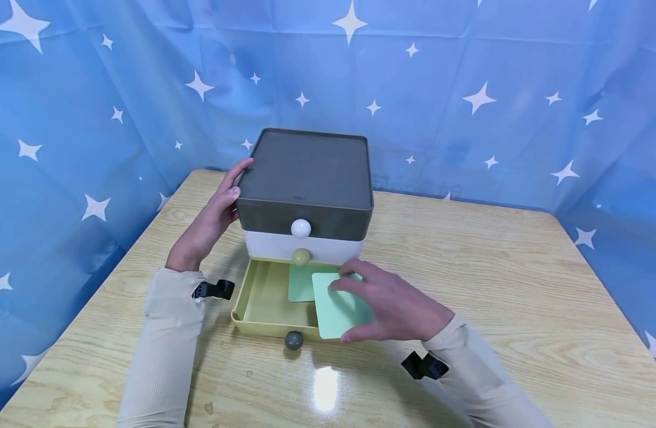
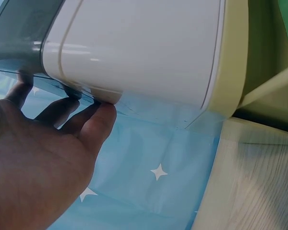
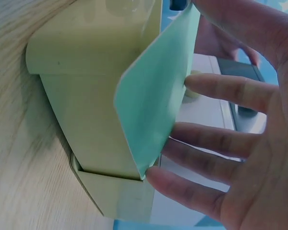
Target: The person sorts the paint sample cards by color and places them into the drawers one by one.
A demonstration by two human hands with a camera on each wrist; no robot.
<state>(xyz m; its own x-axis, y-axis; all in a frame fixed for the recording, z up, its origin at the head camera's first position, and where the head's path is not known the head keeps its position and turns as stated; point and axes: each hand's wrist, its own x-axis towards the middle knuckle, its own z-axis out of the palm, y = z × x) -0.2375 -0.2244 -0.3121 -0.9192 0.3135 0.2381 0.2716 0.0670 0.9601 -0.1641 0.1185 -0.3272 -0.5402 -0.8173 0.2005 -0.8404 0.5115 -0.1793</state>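
Green and thin, the near card lies tilted over the front right corner of the open yellow drawer, its near edge past the drawer's front wall. The right hand has it in its grip: fingers spread across the card's top, thumb at the near edge. A second green card lies flat inside the drawer, partly under the first. The drawer is pulled out from the bottom of a small drawer cabinet, which has a grey top tier with a white knob and a white middle tier with a yellowish knob. A grey knob sits on the drawer's front. The left hand, its grip released, rests with straight fingers against the cabinet's left side. All stands on a wooden bench ringed by a blue star-printed cloth.
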